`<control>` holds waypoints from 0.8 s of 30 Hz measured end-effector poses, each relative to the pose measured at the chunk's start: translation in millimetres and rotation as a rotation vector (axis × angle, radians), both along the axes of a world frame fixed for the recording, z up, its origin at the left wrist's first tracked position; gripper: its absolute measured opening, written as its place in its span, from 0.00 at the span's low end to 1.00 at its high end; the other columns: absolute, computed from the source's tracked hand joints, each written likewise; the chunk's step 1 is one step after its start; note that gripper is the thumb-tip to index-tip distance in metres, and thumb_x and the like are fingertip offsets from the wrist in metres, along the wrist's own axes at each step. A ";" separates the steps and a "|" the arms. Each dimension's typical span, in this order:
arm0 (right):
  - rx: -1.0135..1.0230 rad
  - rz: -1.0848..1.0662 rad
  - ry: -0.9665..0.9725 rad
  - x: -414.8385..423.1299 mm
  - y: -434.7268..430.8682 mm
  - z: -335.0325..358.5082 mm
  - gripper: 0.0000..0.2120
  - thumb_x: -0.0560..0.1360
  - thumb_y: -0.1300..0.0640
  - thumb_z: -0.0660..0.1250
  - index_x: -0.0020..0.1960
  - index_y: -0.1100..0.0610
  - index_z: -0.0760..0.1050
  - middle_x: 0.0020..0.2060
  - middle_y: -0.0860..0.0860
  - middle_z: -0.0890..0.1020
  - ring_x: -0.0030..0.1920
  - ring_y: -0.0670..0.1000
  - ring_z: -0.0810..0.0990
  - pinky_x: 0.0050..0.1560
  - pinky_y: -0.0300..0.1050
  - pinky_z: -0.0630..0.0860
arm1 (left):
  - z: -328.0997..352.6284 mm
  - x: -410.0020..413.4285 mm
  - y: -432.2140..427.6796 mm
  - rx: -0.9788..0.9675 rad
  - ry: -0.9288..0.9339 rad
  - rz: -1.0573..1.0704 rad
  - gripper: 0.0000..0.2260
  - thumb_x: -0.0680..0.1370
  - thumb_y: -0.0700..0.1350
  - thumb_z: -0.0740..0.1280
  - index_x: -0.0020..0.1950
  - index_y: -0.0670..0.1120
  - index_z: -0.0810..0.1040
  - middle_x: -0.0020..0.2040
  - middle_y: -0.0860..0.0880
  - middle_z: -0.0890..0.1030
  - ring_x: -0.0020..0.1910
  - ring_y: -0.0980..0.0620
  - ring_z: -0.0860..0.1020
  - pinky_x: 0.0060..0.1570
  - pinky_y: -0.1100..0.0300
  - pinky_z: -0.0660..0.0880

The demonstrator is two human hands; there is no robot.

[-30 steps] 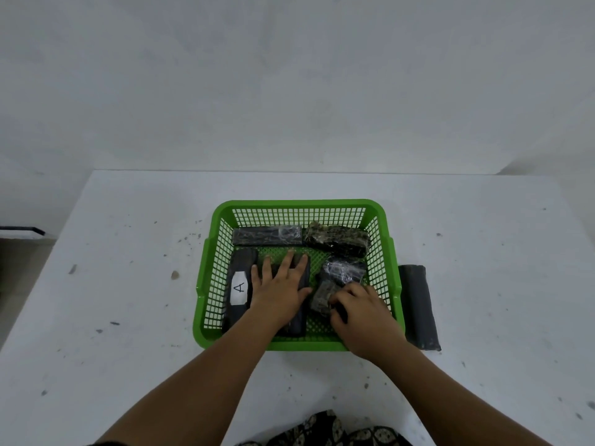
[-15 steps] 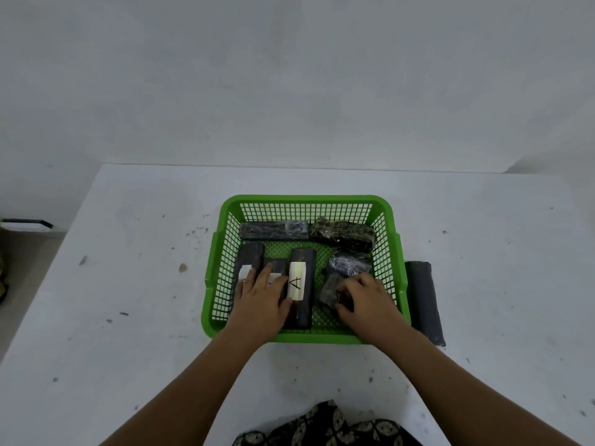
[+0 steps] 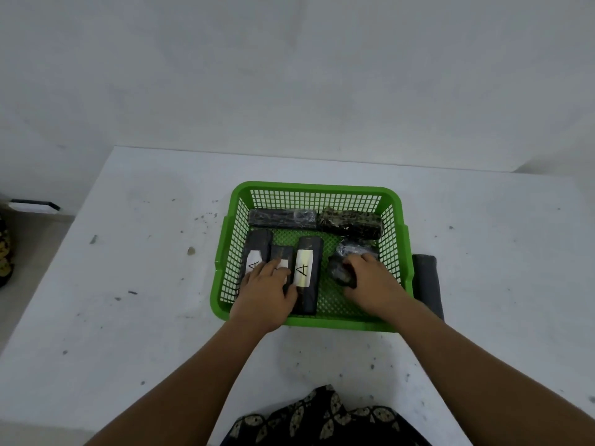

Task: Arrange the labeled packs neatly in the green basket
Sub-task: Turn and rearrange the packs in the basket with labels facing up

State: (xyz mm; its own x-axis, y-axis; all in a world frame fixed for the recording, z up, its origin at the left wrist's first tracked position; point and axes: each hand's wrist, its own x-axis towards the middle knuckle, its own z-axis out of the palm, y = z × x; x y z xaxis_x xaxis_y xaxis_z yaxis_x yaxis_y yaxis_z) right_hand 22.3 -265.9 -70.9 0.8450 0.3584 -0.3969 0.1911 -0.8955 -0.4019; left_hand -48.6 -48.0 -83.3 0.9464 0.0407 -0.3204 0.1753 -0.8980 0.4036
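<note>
Both hands are inside the green basket (image 3: pixel 309 189). The left hand (image 3: pixel 265 292) lies flat with fingers spread on the short middle pack (image 3: pixel 280 254). That pack sits right under its fingertips and points away from the person. A labeled pack (image 3: pixel 257 249) touches it on the left, and another labeled pack (image 3: pixel 307 275) is just beside it on the right. The right hand (image 3: pixel 370 283) curls around a crumpled dark pack (image 3: pixel 341 273). I count three packs side by side, two across the back, and two crumpled ones. One gray roll (image 3: pixel 426 283) lies outside, right of the right hand.
</note>
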 end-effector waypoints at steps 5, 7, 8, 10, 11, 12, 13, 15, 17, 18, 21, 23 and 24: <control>0.181 0.023 0.301 22.2 -13.7 18.5 0.24 0.73 0.54 0.70 0.67 0.52 0.66 0.63 0.54 0.75 0.57 0.52 0.75 0.55 0.44 0.71 | 1.1 -0.5 -0.5 -0.010 -0.015 0.015 0.19 0.77 0.56 0.56 0.65 0.51 0.71 0.73 0.49 0.66 0.73 0.46 0.61 0.71 0.42 0.60; 0.167 0.012 0.404 26.7 -15.6 21.0 0.23 0.74 0.54 0.69 0.66 0.51 0.65 0.65 0.54 0.73 0.61 0.52 0.74 0.56 0.45 0.71 | 1.0 -0.9 -0.1 -0.012 -0.022 0.016 0.19 0.77 0.55 0.56 0.64 0.51 0.71 0.73 0.49 0.66 0.72 0.47 0.61 0.71 0.42 0.60; 0.119 0.042 0.414 28.0 -15.2 20.4 0.20 0.75 0.54 0.68 0.64 0.51 0.66 0.64 0.54 0.74 0.60 0.52 0.75 0.56 0.46 0.72 | 1.0 -0.4 -0.1 -0.012 -0.024 0.017 0.18 0.77 0.55 0.56 0.64 0.51 0.71 0.73 0.49 0.67 0.72 0.47 0.61 0.71 0.42 0.60; 0.017 0.109 0.375 26.9 -11.9 16.1 0.17 0.76 0.53 0.65 0.64 0.52 0.68 0.63 0.54 0.75 0.56 0.53 0.75 0.55 0.47 0.72 | 0.7 0.0 -0.2 -0.012 -0.026 0.017 0.18 0.77 0.55 0.56 0.64 0.50 0.71 0.73 0.49 0.67 0.72 0.46 0.61 0.71 0.42 0.60; -0.025 0.128 0.317 24.8 -9.7 13.8 0.17 0.77 0.53 0.64 0.65 0.53 0.69 0.63 0.55 0.74 0.57 0.54 0.75 0.56 0.46 0.72 | 0.6 -0.1 -0.3 -0.013 -0.027 0.017 0.18 0.77 0.55 0.56 0.65 0.50 0.71 0.73 0.49 0.67 0.72 0.46 0.61 0.71 0.42 0.60; -0.064 0.140 0.237 22.3 -7.9 11.1 0.17 0.78 0.53 0.63 0.66 0.54 0.70 0.63 0.57 0.73 0.58 0.56 0.74 0.57 0.47 0.71 | 0.5 -0.4 -0.3 -0.013 -0.029 0.017 0.18 0.77 0.55 0.56 0.65 0.50 0.71 0.73 0.49 0.67 0.72 0.46 0.62 0.71 0.43 0.60; -0.094 0.145 0.151 19.1 -6.8 8.7 0.17 0.78 0.53 0.63 0.66 0.54 0.71 0.63 0.58 0.72 0.59 0.58 0.73 0.59 0.48 0.70 | 0.4 -0.7 -0.3 -0.011 -0.030 0.018 0.18 0.77 0.55 0.56 0.65 0.50 0.71 0.73 0.49 0.67 0.72 0.46 0.62 0.71 0.43 0.60; -0.113 0.161 0.045 13.0 -5.8 5.3 0.18 0.77 0.51 0.63 0.65 0.55 0.72 0.62 0.59 0.73 0.59 0.59 0.72 0.60 0.49 0.69 | 0.4 -1.0 -0.5 -0.006 -0.032 0.019 0.19 0.77 0.55 0.56 0.65 0.51 0.71 0.73 0.48 0.67 0.72 0.46 0.61 0.71 0.43 0.60; -0.105 0.185 0.032 6.5 -4.2 3.4 0.19 0.76 0.49 0.63 0.65 0.55 0.72 0.60 0.58 0.74 0.59 0.59 0.73 0.59 0.50 0.70 | 0.5 -1.9 -1.0 0.001 -0.031 0.020 0.19 0.77 0.55 0.56 0.65 0.51 0.70 0.73 0.48 0.66 0.72 0.47 0.61 0.71 0.43 0.59; -0.097 0.194 0.032 3.1 -3.3 2.3 0.19 0.76 0.48 0.63 0.65 0.54 0.72 0.61 0.58 0.74 0.59 0.60 0.72 0.59 0.50 0.70 | 0.5 -2.9 -1.5 0.003 -0.030 0.023 0.19 0.77 0.56 0.56 0.65 0.52 0.70 0.73 0.49 0.66 0.73 0.47 0.60 0.71 0.43 0.59; -0.098 0.217 -0.019 -5.3 -1.3 -1.7 0.19 0.75 0.48 0.64 0.64 0.52 0.72 0.61 0.57 0.74 0.60 0.61 0.70 0.59 0.51 0.68 | -0.8 -8.8 -4.0 0.018 -0.044 0.027 0.19 0.76 0.56 0.56 0.65 0.53 0.69 0.74 0.49 0.64 0.73 0.46 0.59 0.71 0.43 0.57; -0.089 0.190 -0.032 -6.6 -0.7 -3.5 0.18 0.75 0.48 0.64 0.63 0.52 0.73 0.61 0.56 0.75 0.60 0.60 0.71 0.59 0.51 0.68 | -1.9 -10.9 -5.3 0.028 -0.043 0.022 0.19 0.76 0.57 0.56 0.65 0.54 0.69 0.74 0.49 0.63 0.74 0.46 0.58 0.71 0.43 0.57; -0.080 0.170 -0.025 -6.8 -0.3 -4.4 0.18 0.75 0.47 0.65 0.63 0.52 0.73 0.60 0.56 0.75 0.60 0.60 0.71 0.59 0.50 0.68 | -2.2 -10.5 -5.4 0.025 -0.030 0.021 0.20 0.76 0.57 0.56 0.65 0.55 0.69 0.75 0.49 0.63 0.74 0.46 0.58 0.71 0.42 0.57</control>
